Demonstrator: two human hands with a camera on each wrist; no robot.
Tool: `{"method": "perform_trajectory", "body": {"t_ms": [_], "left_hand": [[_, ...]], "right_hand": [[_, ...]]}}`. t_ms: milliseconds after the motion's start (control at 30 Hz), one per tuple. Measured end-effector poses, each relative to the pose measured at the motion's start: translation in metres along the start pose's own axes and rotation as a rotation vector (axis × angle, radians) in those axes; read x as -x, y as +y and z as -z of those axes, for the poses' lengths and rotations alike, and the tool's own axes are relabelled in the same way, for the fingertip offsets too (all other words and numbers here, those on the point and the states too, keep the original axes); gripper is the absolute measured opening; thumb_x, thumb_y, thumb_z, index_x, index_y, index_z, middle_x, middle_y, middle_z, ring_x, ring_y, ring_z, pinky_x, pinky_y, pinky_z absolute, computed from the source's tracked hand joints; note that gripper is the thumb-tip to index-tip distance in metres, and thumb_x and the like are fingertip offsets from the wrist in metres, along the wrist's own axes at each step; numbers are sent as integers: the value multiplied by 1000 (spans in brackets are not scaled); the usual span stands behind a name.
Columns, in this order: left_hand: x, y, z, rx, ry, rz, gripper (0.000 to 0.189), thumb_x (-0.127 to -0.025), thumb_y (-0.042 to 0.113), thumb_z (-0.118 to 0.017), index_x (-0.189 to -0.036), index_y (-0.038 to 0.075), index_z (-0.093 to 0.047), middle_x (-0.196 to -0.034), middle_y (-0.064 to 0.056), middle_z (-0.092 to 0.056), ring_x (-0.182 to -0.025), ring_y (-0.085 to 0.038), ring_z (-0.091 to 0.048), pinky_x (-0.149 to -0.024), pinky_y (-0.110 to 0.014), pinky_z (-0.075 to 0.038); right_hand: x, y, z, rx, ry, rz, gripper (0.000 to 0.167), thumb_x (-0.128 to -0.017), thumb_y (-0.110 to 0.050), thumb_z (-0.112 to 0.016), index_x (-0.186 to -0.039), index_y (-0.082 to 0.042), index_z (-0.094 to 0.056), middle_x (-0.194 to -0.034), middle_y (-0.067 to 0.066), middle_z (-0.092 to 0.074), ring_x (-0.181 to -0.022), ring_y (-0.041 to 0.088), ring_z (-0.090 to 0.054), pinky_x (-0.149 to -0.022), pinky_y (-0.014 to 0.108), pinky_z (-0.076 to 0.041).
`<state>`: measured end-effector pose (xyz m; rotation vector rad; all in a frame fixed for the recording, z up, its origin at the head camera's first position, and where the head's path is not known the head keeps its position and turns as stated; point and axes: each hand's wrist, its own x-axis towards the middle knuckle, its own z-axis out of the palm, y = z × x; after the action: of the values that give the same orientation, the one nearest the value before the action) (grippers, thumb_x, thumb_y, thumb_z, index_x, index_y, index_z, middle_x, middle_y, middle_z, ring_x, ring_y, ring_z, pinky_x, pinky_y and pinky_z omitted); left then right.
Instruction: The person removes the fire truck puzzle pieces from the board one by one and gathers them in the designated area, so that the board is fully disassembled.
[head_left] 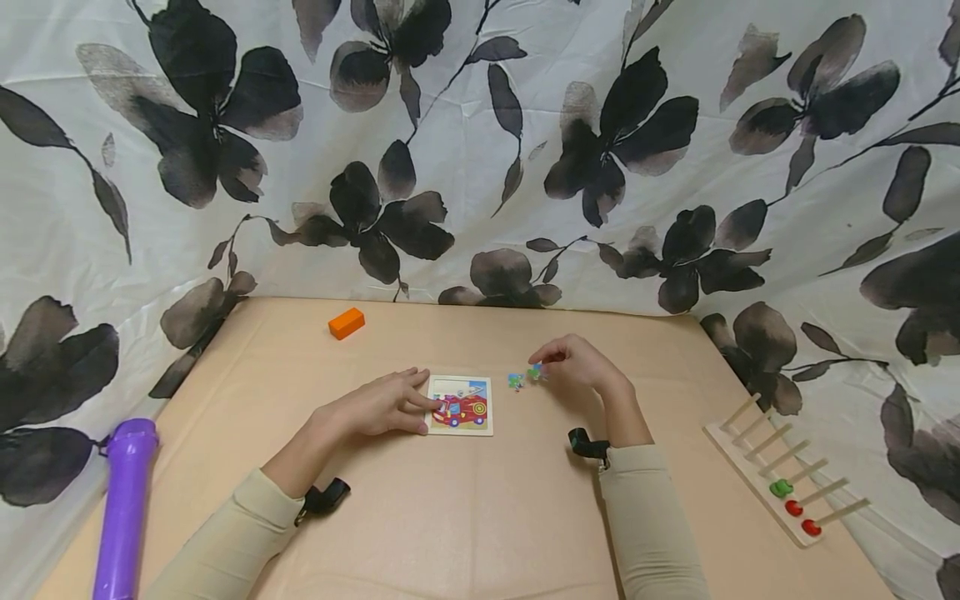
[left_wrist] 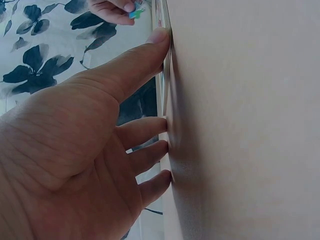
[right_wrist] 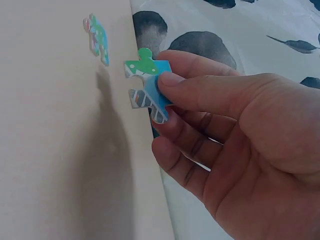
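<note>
1. Clock centred on the puzzle board (head_left: pixel 461 406), 12 = far side. Board lies flat mid-desk (head_left: pixel 480 517), red vehicle picture inside a pale border.
2. Left hand (head_left: pixel 386 404) at 9 o'clock, on that edge. Grip: fingers fairly straight and spread, not curled round anything. Index tip on the picture, thumb against the board edge; three fingertips down on the desk in the left wrist view.
3. Right hand (head_left: pixel 581 362) between 2 and 3 o'clock, apart from the board. Grip: thumb and forefinger nearly closed, pinching the held piece (right_wrist: pixel 150 82) by one side; other fingers loosely bent. Its knobs and notch stick out past the thumb. Looks lifted off the desk.
4. Loose piece (head_left: pixel 515 381) between 2 and 3 o'clock, between board and right hand; narrow gap to the board's right edge.
5. Board's 12, 3 and 6 o'clock edges untouched. Widest run of plain desk: 6 o'clock, between the sleeves.
6. Orange block (head_left: pixel 347 323) at 10, near the desk's far edge.
7. Purple tube (head_left: pixel 126 500) between 8 and 9, along the left edge. Peg rack (head_left: pixel 765 475) between 3 and 4, by the right edge, well apart from the right hand.
8. Floral cloth (head_left: pixel 487 125) hangs behind the far edge.
</note>
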<state>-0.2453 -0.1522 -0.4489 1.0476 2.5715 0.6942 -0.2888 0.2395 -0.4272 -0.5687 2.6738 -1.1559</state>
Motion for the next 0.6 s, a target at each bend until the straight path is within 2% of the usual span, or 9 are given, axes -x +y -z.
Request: {"method": "perform_trajectory", "body": {"t_ms": [167, 333, 467, 600], "left_hand": [[0, 1, 1, -11, -2, -1, 53, -92, 40, -78, -141, 21, -67, -166, -25, -32, -158, -48, -20, -125, -66, -19], [1, 3, 1, -3, -5, 3, 53, -93, 40, -78, -141, 21, -67, -167, -24, -32, -158, -47, -20, -125, -66, -19], [0, 2, 1, 4, -9, 14, 53, -92, 41, -78, -141, 22, -67, -167, -23, -32, -158, -47, -19, -125, -66, -19], [-1, 1, 0, 5, -9, 17, 53, -92, 41, -78, -141, 22, -66, -167, -24, -32, -158, -48, -19, -125, -66, -19]], "right_hand": [[-1, 6, -1, 10, -26, -37, 22, -96, 2, -65, -110, -6, -81, -114, 9, -78, -111, 24, -66, -99, 41, -50], [-1, 11, -2, 7, -66, -48, 20, -96, 2, -66, -109, -5, -80, -110, 9, -78, -99, 19, -63, -88, 32, -50], [-2, 15, -4, 24, -66, -44, 19, -96, 1, -67, -109, -4, -80, -106, 10, -79, -92, 16, -61, -81, 27, -49], [-4, 19, -5, 50, -61, -36, 19, -95, 1, -69, -108, -5, -80, -106, 9, -79, -94, 17, -61, -83, 27, -48]]}}
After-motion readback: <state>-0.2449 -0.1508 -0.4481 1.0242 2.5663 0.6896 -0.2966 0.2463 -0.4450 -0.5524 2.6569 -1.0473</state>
